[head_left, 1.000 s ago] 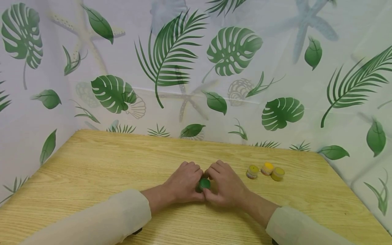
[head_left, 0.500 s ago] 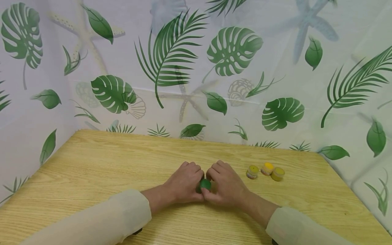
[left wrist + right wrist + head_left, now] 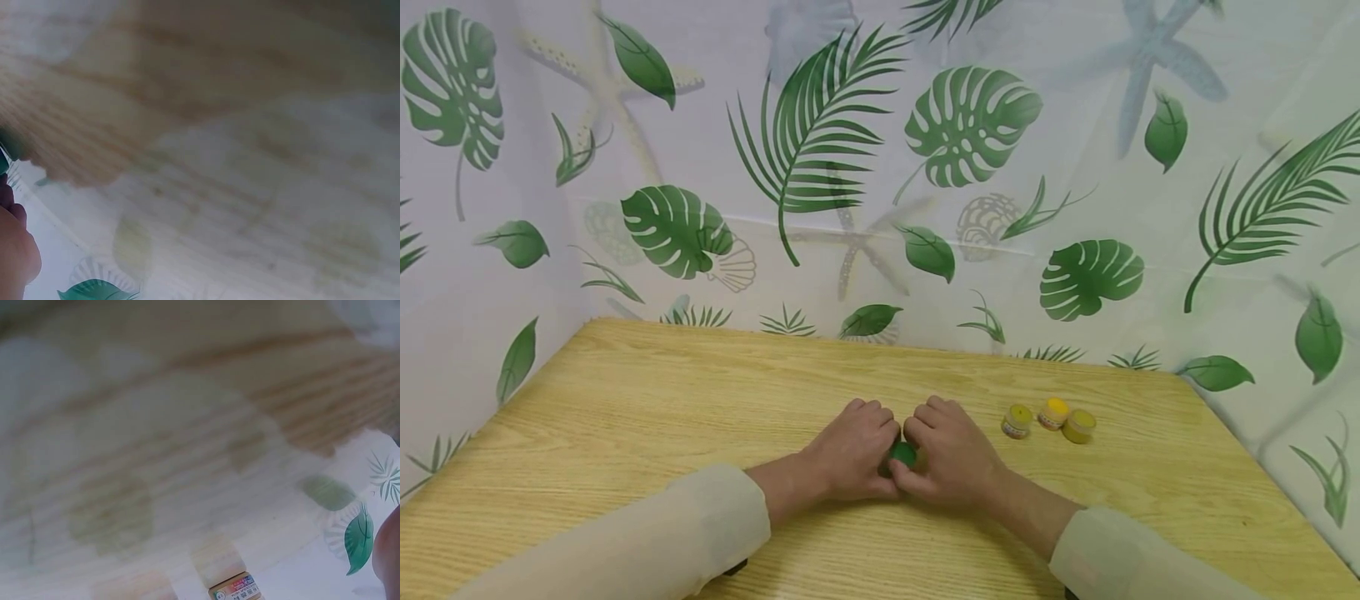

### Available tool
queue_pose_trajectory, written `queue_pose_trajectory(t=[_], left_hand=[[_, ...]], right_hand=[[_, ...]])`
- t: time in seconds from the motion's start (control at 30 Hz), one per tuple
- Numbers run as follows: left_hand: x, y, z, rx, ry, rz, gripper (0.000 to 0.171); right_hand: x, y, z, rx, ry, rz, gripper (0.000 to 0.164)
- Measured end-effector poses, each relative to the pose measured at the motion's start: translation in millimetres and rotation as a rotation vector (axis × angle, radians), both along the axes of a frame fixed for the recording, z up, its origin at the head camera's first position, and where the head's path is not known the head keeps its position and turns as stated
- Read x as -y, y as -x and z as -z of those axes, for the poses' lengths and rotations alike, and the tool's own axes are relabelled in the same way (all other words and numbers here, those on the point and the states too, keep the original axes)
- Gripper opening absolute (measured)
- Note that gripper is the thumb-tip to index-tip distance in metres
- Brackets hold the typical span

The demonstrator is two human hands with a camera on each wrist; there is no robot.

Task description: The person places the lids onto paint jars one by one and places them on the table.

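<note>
A small round jar with a green top (image 3: 904, 454) is between both hands, low over the middle of the table (image 3: 700, 392). My left hand (image 3: 853, 450) grips its left side with curled fingers. From the right, my right hand (image 3: 953, 457) holds it too, thumb at the near edge of the green top and fingers bent round the far side. Both hands hide most of the jar's body. The left wrist view catches only part of the left hand (image 3: 17, 240) and a sliver of green at its edge. A bit of the right hand (image 3: 389, 553) shows in the right wrist view.
To the right of the hands stand three small paint jars: an olive-yellow one (image 3: 1017, 422), a bright yellow one (image 3: 1054, 413) and another olive-yellow one (image 3: 1079, 427). A labelled jar (image 3: 236, 587) shows in the right wrist view. A leaf-printed cloth (image 3: 850, 275) hangs behind the table.
Both hands stay round the green-topped jar. The right fingers have curled in a little, the right thumb has shifted slightly left, and the jar sits slightly lower in view.
</note>
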State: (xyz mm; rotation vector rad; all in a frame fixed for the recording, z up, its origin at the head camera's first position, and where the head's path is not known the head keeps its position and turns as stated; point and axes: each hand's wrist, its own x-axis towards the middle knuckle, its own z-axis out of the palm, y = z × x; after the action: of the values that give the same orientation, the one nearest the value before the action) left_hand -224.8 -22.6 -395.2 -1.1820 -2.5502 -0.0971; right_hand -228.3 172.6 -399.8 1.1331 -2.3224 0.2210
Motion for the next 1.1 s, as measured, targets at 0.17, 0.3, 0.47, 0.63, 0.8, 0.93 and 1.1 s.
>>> queue_pose_trajectory(t=[0.17, 0.3, 0.47, 0.63, 0.8, 0.93, 1.1], left_hand=[[1, -0.1, 0.2, -0.008, 0.007, -0.003, 0.039], [2, -0.6, 0.3, 0.006, -0.003, -0.006, 0.038], [2, -1.3, 1.3, 0.03, -0.034, -0.038, 0.036], [1, -2.9, 2.2, 0.063, -0.059, -0.064, 0.031], [13, -3.8, -1.5, 0.134, -0.099, -0.089, 0.031], [35, -3.4, -2.6, 0.138, -0.121, -0.116, 0.028], [68, -0.8, 0.5, 0.081, -0.083, -0.152, 0.021]], right_hand=[[1, -1.1, 0.4, -0.001, -0.011, 0.013, 0.029], [2, -1.8, -0.3, 0.024, -0.01, 0.031, 0.03], [1, -0.5, 0.4, 0.036, -0.008, 0.058, 0.029], [-9, 1.6, 1.4, -0.02, -0.081, 0.106, 0.029], [-29, 6.4, -0.2, -0.055, -0.161, 0.181, 0.027], [-52, 14.5, -2.2, -0.124, -0.191, 0.187, 0.027], [-85, 24.3, -3.7, -0.162, -0.21, 0.226, 0.029]])
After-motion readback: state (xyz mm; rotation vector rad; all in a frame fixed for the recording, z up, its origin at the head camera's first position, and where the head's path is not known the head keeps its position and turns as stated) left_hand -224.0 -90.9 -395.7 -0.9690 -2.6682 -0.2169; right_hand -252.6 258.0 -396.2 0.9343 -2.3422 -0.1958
